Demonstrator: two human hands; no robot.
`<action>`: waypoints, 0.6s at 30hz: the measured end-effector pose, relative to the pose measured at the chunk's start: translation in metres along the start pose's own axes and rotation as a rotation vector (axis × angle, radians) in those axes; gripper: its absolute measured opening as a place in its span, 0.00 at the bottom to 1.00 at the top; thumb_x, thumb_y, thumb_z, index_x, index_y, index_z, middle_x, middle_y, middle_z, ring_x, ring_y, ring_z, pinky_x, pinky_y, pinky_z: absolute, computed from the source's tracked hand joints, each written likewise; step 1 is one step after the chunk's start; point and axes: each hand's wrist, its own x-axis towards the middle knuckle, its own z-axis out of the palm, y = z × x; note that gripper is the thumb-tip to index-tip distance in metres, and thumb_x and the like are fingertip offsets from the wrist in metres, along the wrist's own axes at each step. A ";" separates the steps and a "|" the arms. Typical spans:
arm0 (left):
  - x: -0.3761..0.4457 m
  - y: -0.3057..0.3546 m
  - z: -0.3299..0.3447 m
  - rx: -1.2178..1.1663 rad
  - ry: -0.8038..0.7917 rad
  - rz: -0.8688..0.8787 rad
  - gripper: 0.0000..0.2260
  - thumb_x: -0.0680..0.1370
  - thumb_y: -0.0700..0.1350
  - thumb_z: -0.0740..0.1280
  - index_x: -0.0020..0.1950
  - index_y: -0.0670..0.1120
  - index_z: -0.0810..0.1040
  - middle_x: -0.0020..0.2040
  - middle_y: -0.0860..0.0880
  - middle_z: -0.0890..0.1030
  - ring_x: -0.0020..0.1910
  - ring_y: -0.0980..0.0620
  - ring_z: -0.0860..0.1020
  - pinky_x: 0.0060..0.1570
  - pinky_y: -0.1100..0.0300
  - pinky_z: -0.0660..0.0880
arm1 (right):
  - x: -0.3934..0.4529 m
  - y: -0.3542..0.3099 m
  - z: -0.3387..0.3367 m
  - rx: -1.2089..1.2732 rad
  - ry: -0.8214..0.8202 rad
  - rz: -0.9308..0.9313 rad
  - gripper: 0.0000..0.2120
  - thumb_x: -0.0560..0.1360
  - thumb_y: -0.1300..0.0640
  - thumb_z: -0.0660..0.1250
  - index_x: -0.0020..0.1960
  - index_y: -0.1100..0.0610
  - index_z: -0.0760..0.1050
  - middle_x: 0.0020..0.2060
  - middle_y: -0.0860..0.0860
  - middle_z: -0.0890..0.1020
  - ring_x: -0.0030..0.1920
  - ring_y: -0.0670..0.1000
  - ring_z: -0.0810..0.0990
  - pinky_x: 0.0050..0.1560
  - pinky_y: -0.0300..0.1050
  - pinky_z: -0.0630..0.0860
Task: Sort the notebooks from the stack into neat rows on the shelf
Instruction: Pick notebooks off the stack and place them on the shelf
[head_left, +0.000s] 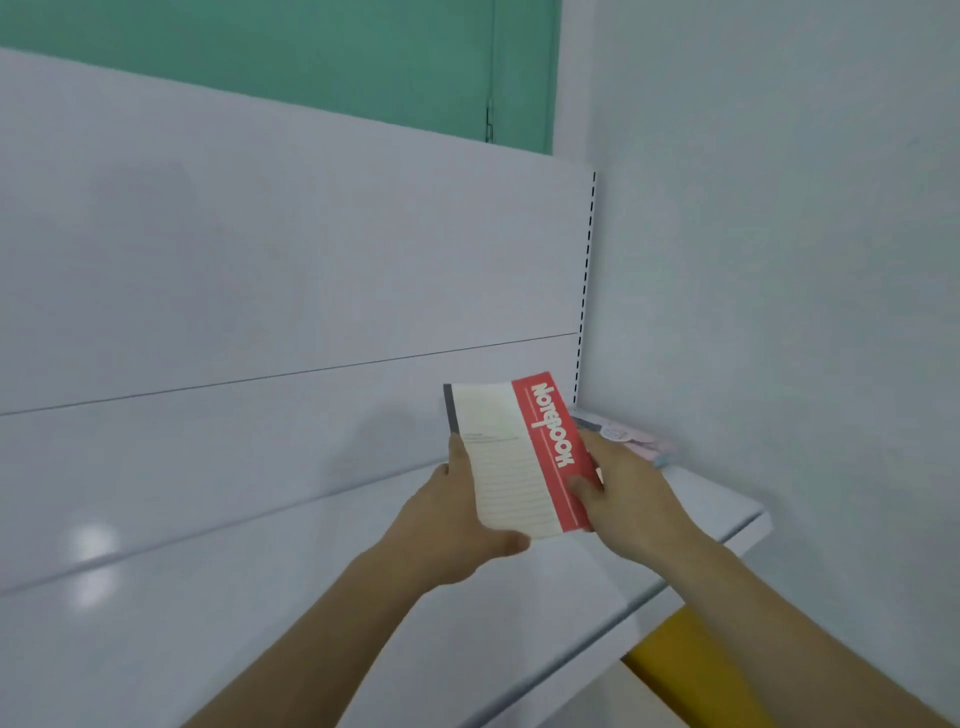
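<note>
A notebook (511, 457) with a cream lined cover and a red band printed "Notebook" is held up above the white shelf (260, 597), its lettering upside down to me. My left hand (457, 525) grips its left and lower edge, thumb on the cover. My right hand (623, 493) grips the right edge at the red band. Behind my right hand, a low stack of notebooks (641, 439) with pale pink and white covers lies in the shelf's far right corner, partly hidden.
The shelf's white back panel (260, 260) rises behind it, with a slotted upright (586, 291) at its right end. A pale wall (805, 260) closes the right side. A yellow object (670, 654) shows below the shelf's front edge. A green door (363, 52) is above.
</note>
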 end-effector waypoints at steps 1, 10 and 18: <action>0.011 -0.005 0.007 0.029 -0.020 -0.021 0.43 0.69 0.56 0.78 0.75 0.56 0.54 0.63 0.52 0.74 0.58 0.54 0.77 0.52 0.59 0.80 | 0.009 0.011 0.003 -0.015 -0.022 -0.024 0.16 0.81 0.55 0.61 0.67 0.45 0.69 0.55 0.40 0.78 0.54 0.45 0.79 0.54 0.40 0.75; 0.090 -0.031 0.052 0.244 -0.208 -0.192 0.39 0.73 0.64 0.71 0.76 0.49 0.58 0.65 0.48 0.72 0.56 0.54 0.72 0.55 0.62 0.71 | 0.099 0.106 0.039 -0.281 -0.277 -0.087 0.09 0.80 0.47 0.59 0.58 0.45 0.72 0.51 0.47 0.80 0.50 0.48 0.79 0.53 0.49 0.77; 0.125 -0.033 0.073 0.388 -0.261 -0.314 0.31 0.74 0.68 0.68 0.67 0.48 0.70 0.56 0.50 0.70 0.51 0.52 0.70 0.51 0.61 0.68 | 0.135 0.146 0.063 -0.331 -0.383 -0.162 0.12 0.82 0.49 0.56 0.59 0.53 0.72 0.48 0.51 0.74 0.51 0.52 0.75 0.52 0.48 0.73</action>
